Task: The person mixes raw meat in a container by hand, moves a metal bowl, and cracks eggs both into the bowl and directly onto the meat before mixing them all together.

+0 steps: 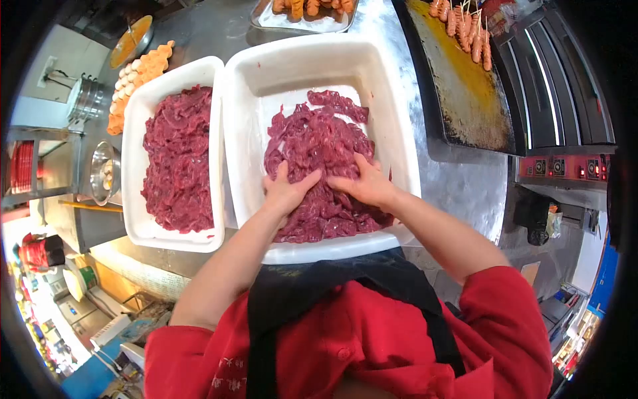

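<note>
left hand flat on raw meat strips, fingers splayed, thumb apart, nothing clamped. right hand just beside it, fingertips sunk in pile, grip cannot tell. meat dark red, wet, glossy, thin ragged strips, heaped in large white plastic tub, rectangular, rounded corners, on scuffed steel counter. narrower white tub touching its left side, same meat. greasy flat griddle to right, skewered sausages at far end.
</note>
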A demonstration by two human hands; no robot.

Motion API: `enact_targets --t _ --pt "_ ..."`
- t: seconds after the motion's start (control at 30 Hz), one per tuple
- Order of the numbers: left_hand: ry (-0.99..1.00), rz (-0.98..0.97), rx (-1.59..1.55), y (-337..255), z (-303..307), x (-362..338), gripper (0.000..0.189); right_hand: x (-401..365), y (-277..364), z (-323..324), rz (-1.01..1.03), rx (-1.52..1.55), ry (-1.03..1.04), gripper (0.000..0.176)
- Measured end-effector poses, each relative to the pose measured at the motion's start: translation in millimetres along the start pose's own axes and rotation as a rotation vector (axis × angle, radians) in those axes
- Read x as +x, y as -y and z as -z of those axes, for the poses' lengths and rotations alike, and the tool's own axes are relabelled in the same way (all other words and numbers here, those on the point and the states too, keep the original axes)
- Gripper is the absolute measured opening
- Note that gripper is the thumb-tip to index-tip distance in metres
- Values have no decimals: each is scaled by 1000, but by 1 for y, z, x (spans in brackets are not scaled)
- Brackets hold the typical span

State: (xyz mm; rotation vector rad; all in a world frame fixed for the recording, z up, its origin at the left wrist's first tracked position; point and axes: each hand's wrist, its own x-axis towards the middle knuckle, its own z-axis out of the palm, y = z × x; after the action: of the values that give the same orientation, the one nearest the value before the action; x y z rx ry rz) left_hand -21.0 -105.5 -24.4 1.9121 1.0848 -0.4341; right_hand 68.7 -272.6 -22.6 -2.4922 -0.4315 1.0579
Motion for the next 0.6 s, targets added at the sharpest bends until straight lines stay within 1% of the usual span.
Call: enact_targets --t 0.03,0.07,0.1,0.13,0.17,0.23,0.3,0.37,0.43,0.47,0.5,0.53,0.57,0.6 --pt "1 -3 -2 -8 2 -7 91 -3 11 -3 -43 417 71 91" --pt "223 43 -455 -18 4 -7 83 -5 22 -2 -79 833 136 85" --pt "451 89 -906 -26 7 -3 74 -12 38 14 37 1075 354 70" --pt "768 169 -1074 -29 14 11 53 -12 44 17 -14 1118 395 65" --pt "771 152 -1071 -31 18 20 53 -10 49 22 -59 1161 433 59" --pt "656 83 -974 -54 43 -1 42 -3 52 27 109 1224 340 50" --pt "682 -153 -1044 -67 59 1 37 -11 66 58 327 1099 248 36" --pt "650 -370 -955 -89 82 -15 36 -21 81 86 506 1006 62 27" --pt "457 -539 -894 -100 93 -26 34 -22 90 102 559 831 -248 25" --pt "291 -536 -804 -101 97 -40 31 -20 88 100 554 836 -245 25" --pt "292 -531 -801 -94 93 -40 31 -18 86 98 675 776 -392 22" --pt "111 -710 -653 -85 84 -35 32 -18 86 98 794 709 -540 20" --pt "-70 -879 -497 -75 76 -30 32 -24 83 90 658 672 -428 33" --pt "-109 -934 -265 -63 67 -33 36 -16 69 80 671 444 -377 34"
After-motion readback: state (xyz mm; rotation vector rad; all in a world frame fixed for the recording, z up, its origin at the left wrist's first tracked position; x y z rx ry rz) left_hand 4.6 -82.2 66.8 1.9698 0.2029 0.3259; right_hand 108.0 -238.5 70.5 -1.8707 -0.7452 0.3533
